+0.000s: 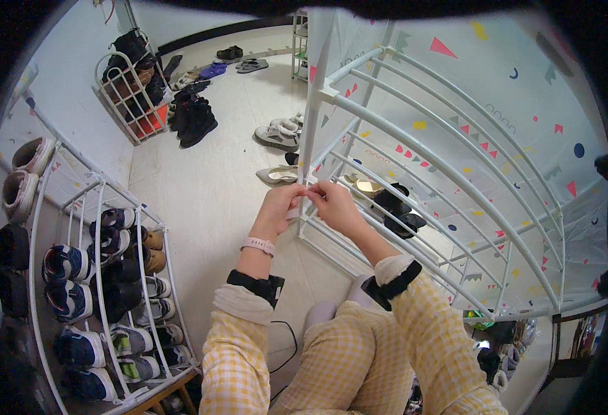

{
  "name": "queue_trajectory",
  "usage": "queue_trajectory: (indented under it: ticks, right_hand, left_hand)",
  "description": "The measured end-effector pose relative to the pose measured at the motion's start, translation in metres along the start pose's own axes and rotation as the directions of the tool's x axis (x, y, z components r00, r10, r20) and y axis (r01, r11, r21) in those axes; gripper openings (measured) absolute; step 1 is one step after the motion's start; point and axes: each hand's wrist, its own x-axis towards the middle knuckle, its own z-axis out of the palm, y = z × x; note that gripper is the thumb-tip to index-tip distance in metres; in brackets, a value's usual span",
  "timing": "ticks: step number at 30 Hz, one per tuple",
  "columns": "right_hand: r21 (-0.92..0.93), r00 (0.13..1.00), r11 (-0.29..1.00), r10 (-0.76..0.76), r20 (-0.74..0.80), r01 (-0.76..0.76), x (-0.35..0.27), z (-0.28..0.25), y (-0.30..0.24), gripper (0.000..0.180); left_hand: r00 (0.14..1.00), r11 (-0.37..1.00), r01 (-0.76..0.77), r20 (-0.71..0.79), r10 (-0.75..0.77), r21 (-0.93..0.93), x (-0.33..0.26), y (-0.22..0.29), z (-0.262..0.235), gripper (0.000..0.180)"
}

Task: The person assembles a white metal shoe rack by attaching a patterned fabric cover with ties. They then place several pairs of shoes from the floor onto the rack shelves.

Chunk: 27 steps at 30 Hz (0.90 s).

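My left hand (pixel 280 209) and my right hand (pixel 337 206) meet fingertip to fingertip at the near left upright of a white tube shoe rack (pixel 414 131). Both are closed in a pinch; what lies between the fingers is too small to make out. A small pale strip (pixel 293 214) shows beside the left palm. Behind and over the rack hangs a translucent cover (pixel 483 104) with colourful printed shapes. On a lower tier, just beyond my right hand, sit black shoes (pixel 397 207) and a beige shoe (pixel 367 185).
At the left stands another white rack (pixel 114 346) filled with several pairs of shoes. Farther back, a white wire basket (pixel 127 97) holds dark shoes, with black boots (pixel 192 121) beside it. Grey sneakers (pixel 279 133) and a pale flat shoe (pixel 276 176) lie on the tiled floor (pixel 228 159).
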Motion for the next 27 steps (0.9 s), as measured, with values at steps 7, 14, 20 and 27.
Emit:
queue_trajectory:
  ticks: [7,14,20,27]
  right_hand:
    - [-0.470,0.963,0.872,-0.228,-0.144,0.136,0.016,-0.018,0.013,0.011]
    - [-0.464,0.918,0.870,-0.308,-0.249,0.166,0.044,-0.033,0.025,0.007]
    - [-0.331,0.951,0.937,-0.200,-0.236,0.115,0.035,-0.038,0.021,0.008]
    - [-0.299,0.944,0.931,-0.274,-0.183,0.212,0.030,-0.044,0.024,0.011]
  left_hand:
    - [0.977,0.972,-0.210,0.058,0.204,0.110,0.006,-0.012,-0.009,0.018]
    - [0.881,0.865,-0.412,-0.115,0.458,0.286,0.023,-0.003,-0.021,0.020]
    - [0.935,0.941,-0.338,-0.106,0.338,0.018,0.016,-0.006,-0.024,0.015]
    - [0.957,0.940,-0.288,-0.076,0.279,-0.185,0.014,-0.004,-0.025,0.013]
